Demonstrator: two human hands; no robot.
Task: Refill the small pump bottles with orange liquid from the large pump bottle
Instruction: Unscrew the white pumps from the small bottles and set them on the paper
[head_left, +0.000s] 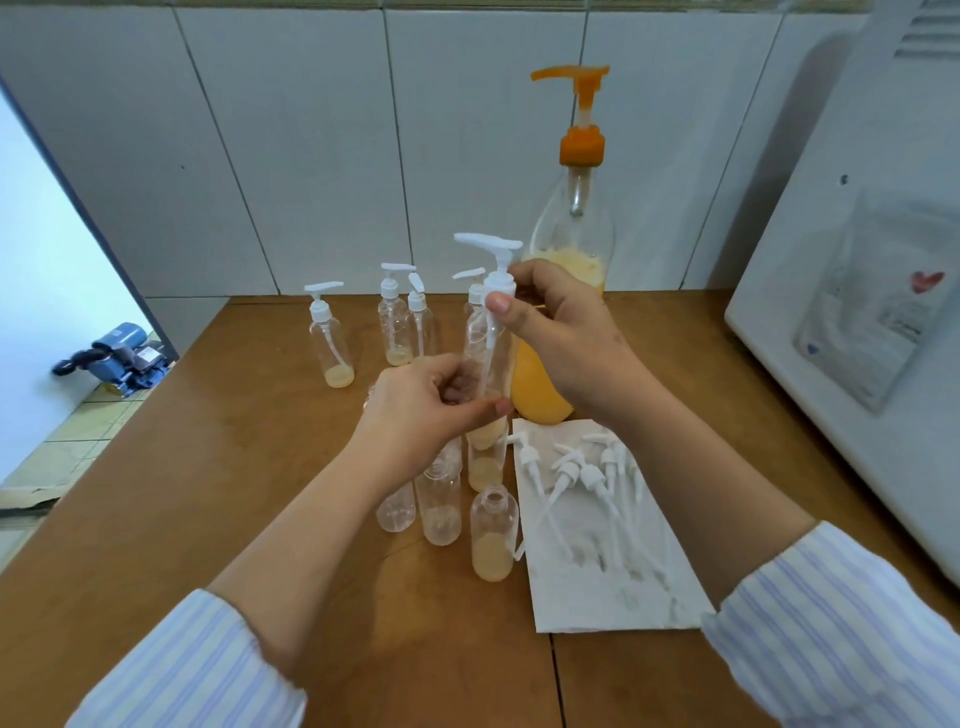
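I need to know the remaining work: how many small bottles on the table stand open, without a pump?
3 clearly: one nearest the camera, one left of it, one further left. A fourth stands behind them, top hidden by the left hand. Others may be hidden.

The big bottle (571, 228) has an orange pump (582, 111) and orange liquid, while the small bottles (332, 345) are clear with white pumps. Sleeves (831, 618) are white with pale blue stripes. The table (208, 467) is brown, the wall tiles (311, 130) white.
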